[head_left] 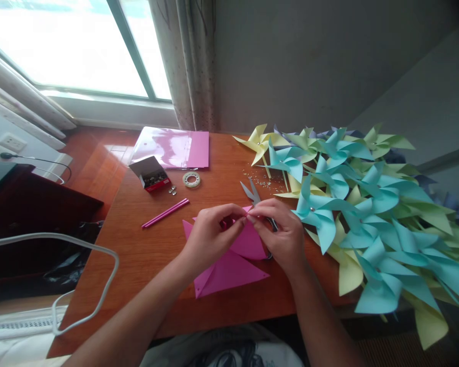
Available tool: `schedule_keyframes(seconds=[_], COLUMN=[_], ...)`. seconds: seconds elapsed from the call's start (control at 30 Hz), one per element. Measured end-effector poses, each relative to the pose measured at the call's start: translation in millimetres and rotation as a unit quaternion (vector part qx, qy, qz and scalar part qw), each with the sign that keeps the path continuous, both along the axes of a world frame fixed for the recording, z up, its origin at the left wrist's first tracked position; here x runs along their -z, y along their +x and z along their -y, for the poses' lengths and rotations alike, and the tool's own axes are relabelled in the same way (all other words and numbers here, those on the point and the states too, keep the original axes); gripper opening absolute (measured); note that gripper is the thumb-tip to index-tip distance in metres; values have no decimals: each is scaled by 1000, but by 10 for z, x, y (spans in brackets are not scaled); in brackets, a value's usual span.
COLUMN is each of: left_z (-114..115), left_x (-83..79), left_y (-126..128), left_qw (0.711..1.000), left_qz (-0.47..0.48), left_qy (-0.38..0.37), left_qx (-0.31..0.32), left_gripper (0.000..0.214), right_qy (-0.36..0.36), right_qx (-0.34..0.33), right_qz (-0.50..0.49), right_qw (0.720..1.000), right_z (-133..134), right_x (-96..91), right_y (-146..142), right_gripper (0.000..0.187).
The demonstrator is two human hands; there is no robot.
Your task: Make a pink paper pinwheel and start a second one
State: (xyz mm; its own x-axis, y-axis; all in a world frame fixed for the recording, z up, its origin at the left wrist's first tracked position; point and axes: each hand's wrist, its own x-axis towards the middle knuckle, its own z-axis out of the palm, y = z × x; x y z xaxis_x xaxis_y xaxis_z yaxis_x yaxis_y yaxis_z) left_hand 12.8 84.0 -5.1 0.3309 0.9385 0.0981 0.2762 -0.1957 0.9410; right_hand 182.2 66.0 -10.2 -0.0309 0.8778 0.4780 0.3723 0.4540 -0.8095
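Note:
Pink paper (229, 278), cut into pointed flaps, lies on the wooden table under my hands. My left hand (218, 232) pinches a tip of this paper from the left. From the right, my right hand (277, 232) closes its thumb and forefinger on the same spot, and the fingertips of both hands meet. Whether something small sits between them is hidden. Scissors (252, 191) lie just beyond my right hand, blades pointing away, with their handles partly covered by it.
Finished paper pinwheels (371, 204) in blue, green and yellow crowd the table's right side. Farther left are two pink sticks (166, 213), an open box of fasteners (155, 181), a tape roll (192, 179) and pink sheets in a clear sleeve (172, 148). A white cable (112, 275) loops at the left edge.

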Motion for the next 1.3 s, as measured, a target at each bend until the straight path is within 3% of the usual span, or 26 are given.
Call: schedule_keyframes(seconds=[0.3, 0.7, 1.0, 1.3], left_z=[18, -4, -10, -3], left_x=[-35, -54, -56, -85], left_y=[3, -22, -18, -10], left_qw=[998, 977, 973, 976], left_qz=[37, 144, 162, 141], left_qy=[-40, -158, -163, -168], left_qx=[4, 7, 1, 2], left_gripper=[13, 21, 21, 22], right_qy=[43, 0, -16, -208], right_qx=[15, 1, -8, -34], right_qz=[22, 46, 1, -96], right_qw=[999, 999, 1000, 973], right_z=[26, 75, 54, 32], right_x=[2, -53, -67, -95], right_y=[3, 4, 2, 17], right_gripper=[17, 18, 18, 11])
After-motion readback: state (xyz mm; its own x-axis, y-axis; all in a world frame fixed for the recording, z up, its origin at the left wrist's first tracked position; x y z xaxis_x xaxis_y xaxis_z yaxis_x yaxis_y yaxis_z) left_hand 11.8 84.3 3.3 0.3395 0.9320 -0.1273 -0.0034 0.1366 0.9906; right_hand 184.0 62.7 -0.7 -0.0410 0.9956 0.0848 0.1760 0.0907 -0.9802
